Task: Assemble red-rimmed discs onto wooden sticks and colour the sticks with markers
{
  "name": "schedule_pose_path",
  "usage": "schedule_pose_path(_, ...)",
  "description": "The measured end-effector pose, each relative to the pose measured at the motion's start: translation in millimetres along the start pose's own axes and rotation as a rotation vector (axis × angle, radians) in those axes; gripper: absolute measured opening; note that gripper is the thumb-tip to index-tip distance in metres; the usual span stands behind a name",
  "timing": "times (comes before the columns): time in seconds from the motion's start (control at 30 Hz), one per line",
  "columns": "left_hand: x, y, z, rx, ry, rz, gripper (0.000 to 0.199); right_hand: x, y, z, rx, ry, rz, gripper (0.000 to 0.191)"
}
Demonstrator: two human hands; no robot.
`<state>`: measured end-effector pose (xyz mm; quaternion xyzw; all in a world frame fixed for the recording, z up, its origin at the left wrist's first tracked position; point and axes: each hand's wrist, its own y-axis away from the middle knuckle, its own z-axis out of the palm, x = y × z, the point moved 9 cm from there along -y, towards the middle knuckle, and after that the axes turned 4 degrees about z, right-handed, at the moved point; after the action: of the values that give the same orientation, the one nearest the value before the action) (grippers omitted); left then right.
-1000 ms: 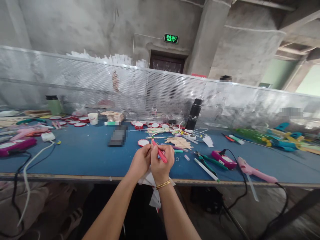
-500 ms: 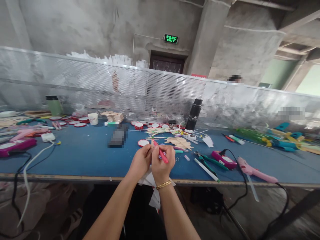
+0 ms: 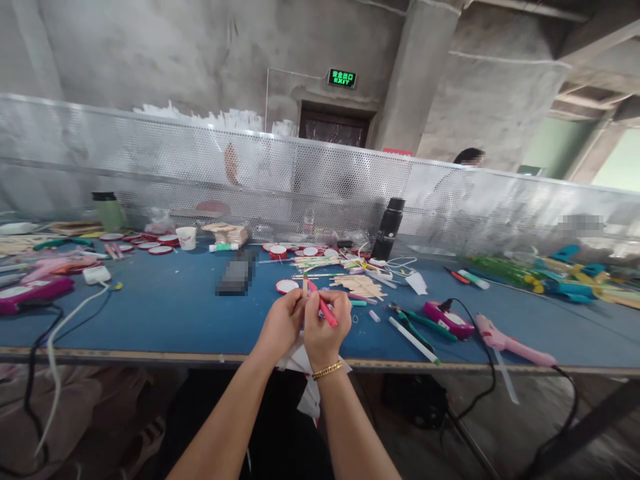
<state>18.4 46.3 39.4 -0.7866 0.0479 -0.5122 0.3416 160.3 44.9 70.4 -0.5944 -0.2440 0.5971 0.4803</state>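
My left hand [image 3: 281, 319] is closed, its thumb and fingertips pinching a small wooden craft stick [image 3: 305, 285] with a green tip. In my right hand [image 3: 327, 327] lies a red marker pen [image 3: 327, 313], gripped like a writing pen, its upper end close beside the stick. Both hands meet in front of me at the table's near side, and the lower part of the stick is hidden by the fingers. Just beyond them are a round white disc with a red rim [image 3: 287, 287] and a spread of loose craft sticks [image 3: 363, 287].
Pliers [image 3: 413, 327], a white pen [image 3: 414, 340], a purple box [image 3: 449, 321] and a pink glue gun [image 3: 515, 341] lie right. A phone-like dark object [image 3: 235, 273], paper cup [image 3: 187, 238] and green bottle [image 3: 109, 212] stand left. A black flask [image 3: 389, 230] stands by the perforated partition [image 3: 270, 173].
The craft stick and the upper end of the red marker have shifted very slightly between my fingers. Beyond the partition, a person's head has moved a little. Both hands keep their grip.
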Motion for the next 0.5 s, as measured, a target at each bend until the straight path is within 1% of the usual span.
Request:
schedule_pose_path(0.2,1.4,-0.3,1.1,-0.007,0.041,0.038,0.029,-3.3,-0.8,2.2,-0.026,-0.004,-0.025,0.012)
schedule_pose_path(0.4,0.7,0.0,-1.1,0.013,-0.005,-0.004,0.03,-0.4,-0.7,-0.6,0.004,0.013,0.006,0.014)
schedule_pose_path(0.5,3.1,0.2,-1.3,0.015,0.004,0.005,0.032,-2.3,-0.9,0.2,-0.002,0.001,-0.009,0.013)
